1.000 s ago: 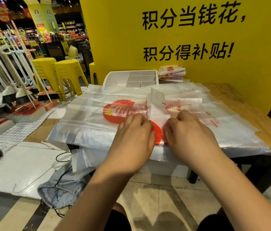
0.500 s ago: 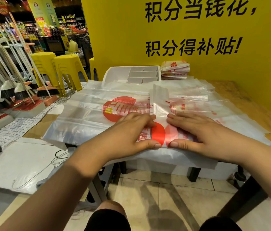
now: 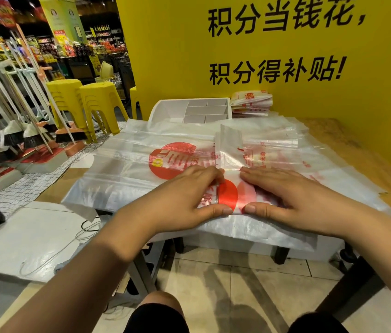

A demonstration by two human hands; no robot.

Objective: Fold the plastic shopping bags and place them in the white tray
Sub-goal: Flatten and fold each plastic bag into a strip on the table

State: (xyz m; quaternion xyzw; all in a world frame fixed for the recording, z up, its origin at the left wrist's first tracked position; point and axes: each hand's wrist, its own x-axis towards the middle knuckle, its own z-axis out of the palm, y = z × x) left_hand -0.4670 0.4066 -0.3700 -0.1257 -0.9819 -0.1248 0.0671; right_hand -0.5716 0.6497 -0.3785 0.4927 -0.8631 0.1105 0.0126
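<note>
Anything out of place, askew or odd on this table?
Two things. The spread plastic bags overhang the near edge of the table, with one corner drooping at the left. And the folded bags are piled beside the white tray, against the yellow wall, not in it.

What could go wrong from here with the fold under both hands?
The left hand and right hand only press the half-folded bag flat, so the slick film may spring open once they lift. The loose bag pile beneath overhangs the near edge of the table, so any sliding could drag sheets to the floor.
</note>
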